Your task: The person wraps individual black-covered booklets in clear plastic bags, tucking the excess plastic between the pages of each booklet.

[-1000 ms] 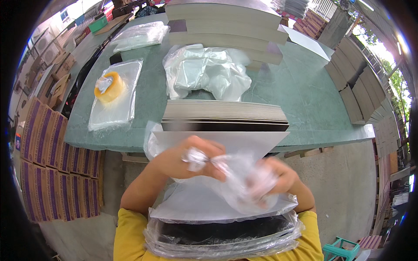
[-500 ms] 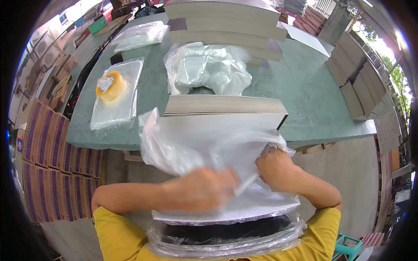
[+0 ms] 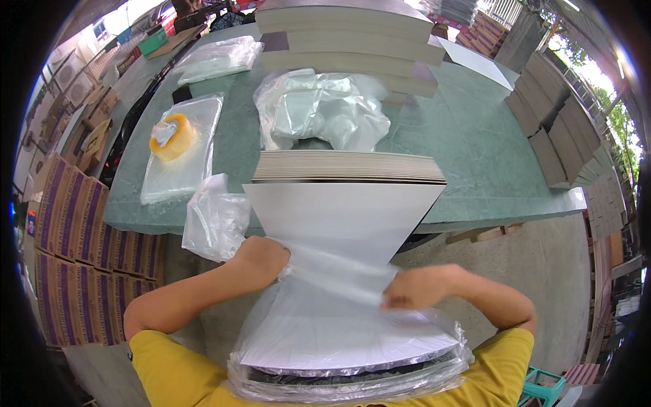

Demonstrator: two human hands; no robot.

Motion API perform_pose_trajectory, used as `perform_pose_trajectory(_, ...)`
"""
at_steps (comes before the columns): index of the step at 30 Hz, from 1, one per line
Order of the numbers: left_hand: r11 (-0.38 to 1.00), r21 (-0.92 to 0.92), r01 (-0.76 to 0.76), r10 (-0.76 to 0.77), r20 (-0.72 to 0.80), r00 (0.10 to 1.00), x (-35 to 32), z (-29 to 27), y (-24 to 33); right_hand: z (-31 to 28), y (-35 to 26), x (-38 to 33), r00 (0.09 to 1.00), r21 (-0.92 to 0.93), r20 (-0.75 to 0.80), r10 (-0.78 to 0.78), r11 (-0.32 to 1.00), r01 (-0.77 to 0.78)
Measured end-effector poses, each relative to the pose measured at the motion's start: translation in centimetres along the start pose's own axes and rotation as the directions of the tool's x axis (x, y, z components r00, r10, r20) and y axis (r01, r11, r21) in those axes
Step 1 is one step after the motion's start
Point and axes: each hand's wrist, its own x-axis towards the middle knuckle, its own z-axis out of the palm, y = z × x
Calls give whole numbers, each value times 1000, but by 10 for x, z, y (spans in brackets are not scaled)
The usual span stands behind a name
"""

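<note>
Two hands grip our clear bag (image 3: 325,271) across the white sheet (image 3: 339,285): left hand (image 3: 261,261) clamped on its left edge, right hand (image 3: 417,288) pinching its right. Its long axis runs between them; sheet stack (image 3: 349,166) on the worktop (image 3: 475,136) beyond.

The low stack of grey boards (image 3: 349,167) at the near edge of the desk (image 3: 475,149) is the landmark. Right of it the green top lies bare as far as the desk's corner. Behind it a heap of crumpled clear bags (image 3: 325,112) blocks the way, and beyond that stand taller board stacks (image 3: 346,37). To its left a tape roll (image 3: 171,136) sits on a flat plastic sleeve (image 3: 182,152), with a strip of bare top between. In front of it, both hands (image 3: 261,261) (image 3: 417,288) and a white sheet (image 3: 342,224) fill the gap, with a loose bag (image 3: 215,217) hanging near its left corner.
</note>
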Motion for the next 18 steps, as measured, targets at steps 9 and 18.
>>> perform_pose_trajectory(9,727,-83,-682,679,-61,731,-17,-8,59,33,77,28,855,-572,-508,-104,782,-245)
perform_pose_trajectory(18,993,-32,-109,108,-52,993,2,54,-5,32,43,11,956,-311,-294,16,944,-112)
